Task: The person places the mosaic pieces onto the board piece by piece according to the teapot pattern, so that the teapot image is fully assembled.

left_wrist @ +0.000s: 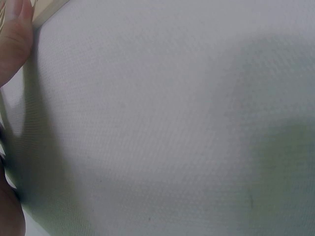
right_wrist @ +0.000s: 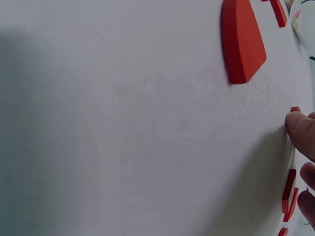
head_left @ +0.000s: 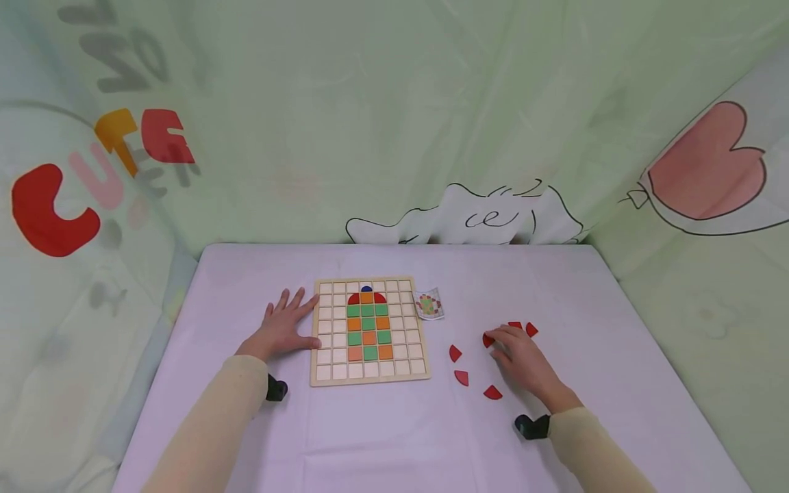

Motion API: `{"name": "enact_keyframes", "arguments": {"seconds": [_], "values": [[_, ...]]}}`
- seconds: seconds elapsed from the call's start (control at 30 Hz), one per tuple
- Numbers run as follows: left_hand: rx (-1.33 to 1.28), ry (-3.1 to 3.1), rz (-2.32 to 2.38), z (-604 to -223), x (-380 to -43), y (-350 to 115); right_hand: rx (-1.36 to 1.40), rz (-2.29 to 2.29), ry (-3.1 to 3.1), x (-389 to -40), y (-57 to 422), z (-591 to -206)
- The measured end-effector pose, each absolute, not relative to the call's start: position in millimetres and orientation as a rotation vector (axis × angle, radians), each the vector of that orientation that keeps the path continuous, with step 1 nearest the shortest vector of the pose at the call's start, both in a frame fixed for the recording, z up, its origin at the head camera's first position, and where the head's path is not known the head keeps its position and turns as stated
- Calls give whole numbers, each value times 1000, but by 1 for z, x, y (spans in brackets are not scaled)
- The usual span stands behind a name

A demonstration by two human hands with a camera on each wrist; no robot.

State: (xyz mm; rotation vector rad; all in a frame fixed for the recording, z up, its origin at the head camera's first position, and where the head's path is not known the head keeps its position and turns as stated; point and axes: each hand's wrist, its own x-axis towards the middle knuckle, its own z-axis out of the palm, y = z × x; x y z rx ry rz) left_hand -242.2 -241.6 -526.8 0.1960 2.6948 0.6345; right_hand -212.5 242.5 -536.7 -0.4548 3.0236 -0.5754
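My left hand (head_left: 280, 332) lies with spread fingers at the left edge of a wooden grid board (head_left: 370, 382), thumb and a fingertip right at the rim. On the board, green, orange and salmon square tiles (head_left: 368, 323) form a column, topped by two red quarter-circle tiles (head_left: 354, 299) and a blue half-round tile (head_left: 366, 289). To the right of the board, my right hand (head_left: 520, 359) pinches a red quarter-circle tile (head_left: 488, 339) low over the cloth. In the right wrist view, the thumb (right_wrist: 301, 133) is against that tile, partly hiding it.
Several loose red quarter-circle tiles (head_left: 461, 378) lie around the right hand, two of them just beyond its fingers. A small picture card (head_left: 429, 304) with a coloured pattern sits at the board's right edge. A pale cloth (head_left: 370, 438) covers the table, with printed curtains (head_left: 394, 123) behind.
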Motion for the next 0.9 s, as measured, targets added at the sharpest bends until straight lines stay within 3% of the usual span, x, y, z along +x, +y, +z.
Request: {"name": "enact_keyframes", "arguments": {"seconds": [0.9], "values": [[198,2695,623,-527,-242,-242,-238,-516,3084,-222,223,-540]]}}
